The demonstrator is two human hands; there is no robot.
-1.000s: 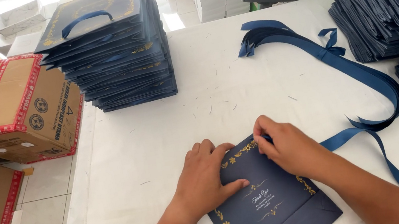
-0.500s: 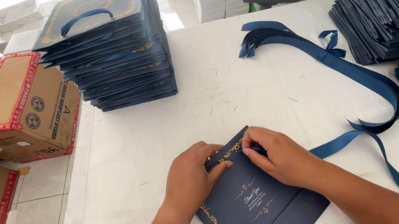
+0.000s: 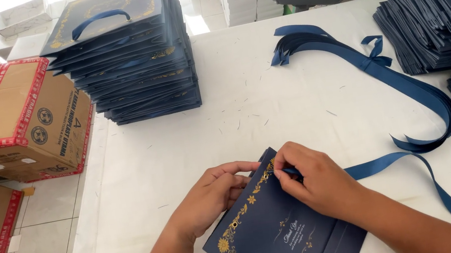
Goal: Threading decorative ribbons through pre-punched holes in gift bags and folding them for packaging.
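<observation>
The flat blue paper bag (image 3: pixel 273 228) is held down by the left hand (image 3: pixel 213 195). A soft, slippery ribbon (image 3: pixel 384 164) is pinched by the right hand (image 3: pixel 317 181); it seems best gripped near its end.

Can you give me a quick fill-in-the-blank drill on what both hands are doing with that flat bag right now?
1. The right hand pinches the end of a blue ____ at the flat navy bag.
2. The left hand holds the bag's top edge against the ____ table.
3. The stack of finished bags at the table's far left is topped by a bag with a blue ____.

Missing words: ribbon; white; handle
</observation>
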